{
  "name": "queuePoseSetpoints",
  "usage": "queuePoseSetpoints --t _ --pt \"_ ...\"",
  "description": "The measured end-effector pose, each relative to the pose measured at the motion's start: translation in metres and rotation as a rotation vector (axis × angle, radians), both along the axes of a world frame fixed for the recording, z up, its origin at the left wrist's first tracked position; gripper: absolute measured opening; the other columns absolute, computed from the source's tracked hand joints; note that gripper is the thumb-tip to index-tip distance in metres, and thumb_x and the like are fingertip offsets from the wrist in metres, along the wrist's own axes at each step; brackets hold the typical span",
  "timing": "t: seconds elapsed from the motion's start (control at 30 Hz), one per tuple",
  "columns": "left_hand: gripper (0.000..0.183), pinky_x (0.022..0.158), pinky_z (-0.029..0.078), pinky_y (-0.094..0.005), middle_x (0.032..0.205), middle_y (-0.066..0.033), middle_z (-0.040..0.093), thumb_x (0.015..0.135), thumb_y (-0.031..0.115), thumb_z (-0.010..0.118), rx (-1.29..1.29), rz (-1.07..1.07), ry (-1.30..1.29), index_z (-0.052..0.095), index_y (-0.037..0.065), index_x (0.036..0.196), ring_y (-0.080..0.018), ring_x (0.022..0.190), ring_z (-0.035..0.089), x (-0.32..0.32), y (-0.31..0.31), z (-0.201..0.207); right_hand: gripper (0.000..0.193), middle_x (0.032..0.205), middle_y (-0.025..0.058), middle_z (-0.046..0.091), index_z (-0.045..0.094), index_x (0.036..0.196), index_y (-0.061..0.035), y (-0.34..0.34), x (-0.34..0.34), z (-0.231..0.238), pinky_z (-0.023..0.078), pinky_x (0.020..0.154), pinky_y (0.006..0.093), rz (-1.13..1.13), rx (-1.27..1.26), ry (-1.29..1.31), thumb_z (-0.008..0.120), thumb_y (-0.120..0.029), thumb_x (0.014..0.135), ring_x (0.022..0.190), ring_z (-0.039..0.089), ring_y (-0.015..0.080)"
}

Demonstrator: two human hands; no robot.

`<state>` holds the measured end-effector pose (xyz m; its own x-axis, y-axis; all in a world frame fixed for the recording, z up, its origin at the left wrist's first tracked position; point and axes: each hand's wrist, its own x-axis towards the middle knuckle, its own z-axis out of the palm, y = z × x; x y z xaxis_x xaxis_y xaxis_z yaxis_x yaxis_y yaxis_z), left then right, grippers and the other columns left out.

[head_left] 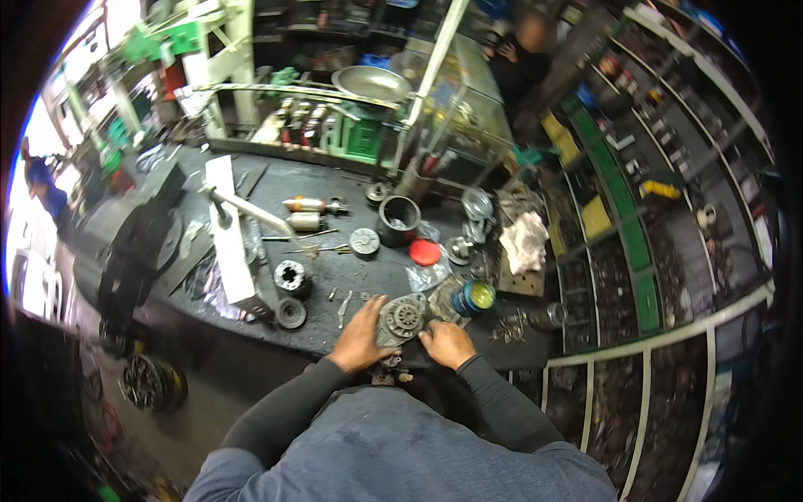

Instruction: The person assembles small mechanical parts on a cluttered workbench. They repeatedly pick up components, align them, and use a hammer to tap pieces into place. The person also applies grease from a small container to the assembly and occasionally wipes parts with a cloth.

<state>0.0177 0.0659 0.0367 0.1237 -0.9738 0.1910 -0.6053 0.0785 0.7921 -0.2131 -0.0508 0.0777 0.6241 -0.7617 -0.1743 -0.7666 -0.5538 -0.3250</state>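
Observation:
At the near edge of the bench, a grey metal housing with a round geared or ribbed centre stands between my hands. My left hand is wrapped round its left side, thumb along the near edge. Against its right side, my right hand is closed with the fingers curled; what they pinch, if anything, is hidden. Just beyond my right hand is an open blue can of yellow-green grease. Small metal pieces lie left of the housing, near my left hand.
Left are a slotted cylinder, a dark ring and a long white bar. Farther back stand a black cup, a red lid and an armature. A rag lies right, beside parts shelves. A person is beyond.

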Motion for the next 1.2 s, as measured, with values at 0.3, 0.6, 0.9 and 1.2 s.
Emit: queuePoseSetpoints --t 0.3,0.6,0.9,1.2 --pt "0.078 0.098 0.061 -0.0429 0.134 -0.0177 0.074 0.089 0.022 0.088 0.309 0.447 0.039 0.053 0.007 0.157 -0.0354 0.112 0.076 0.085 0.216 -0.047 0.034 0.092 0.0266 0.075 0.069 0.095 -0.0022 0.027 -0.002 0.013 0.055 0.076 0.0603 0.016 0.095 -0.158 0.075 -0.035 0.099 0.089 0.071 0.0507" --pt "0.077 0.115 0.055 -0.0452 0.150 -0.0223 0.067 0.089 0.054 0.085 1.396 1.443 0.376 0.068 0.006 0.147 -0.0347 0.140 0.066 0.116 0.413 -0.219 0.038 0.105 0.0342 0.075 0.074 0.110 0.0058 -0.014 0.036 0.048 0.054 0.095 0.0578 0.011 0.120 -0.200 0.070 -0.031 0.102 0.105 0.070 0.0546" --pt "0.118 0.123 0.047 -0.0470 0.164 -0.0235 0.055 0.081 0.063 0.089 1.078 1.246 0.475 0.038 0.004 0.169 -0.0369 0.151 0.055 0.012 0.423 -0.204 0.036 0.098 0.0293 0.073 0.068 0.102 0.0047 -0.053 0.086 0.038 0.054 0.085 0.0530 0.239 0.066 -0.326 0.071 -0.031 0.103 0.095 0.070 0.0476" --pt "0.119 0.124 0.045 -0.0477 0.169 -0.0260 0.048 0.085 0.067 0.085 1.298 1.139 0.454 0.036 -0.002 0.169 -0.0396 0.154 0.051 -0.005 0.450 -0.235 0.039 0.098 0.0308 0.074 0.069 0.101 0.0051 -0.041 0.093 0.032 0.056 0.085 0.0531 0.288 -0.013 -0.341 0.071 -0.033 0.103 0.093 0.071 0.0488"
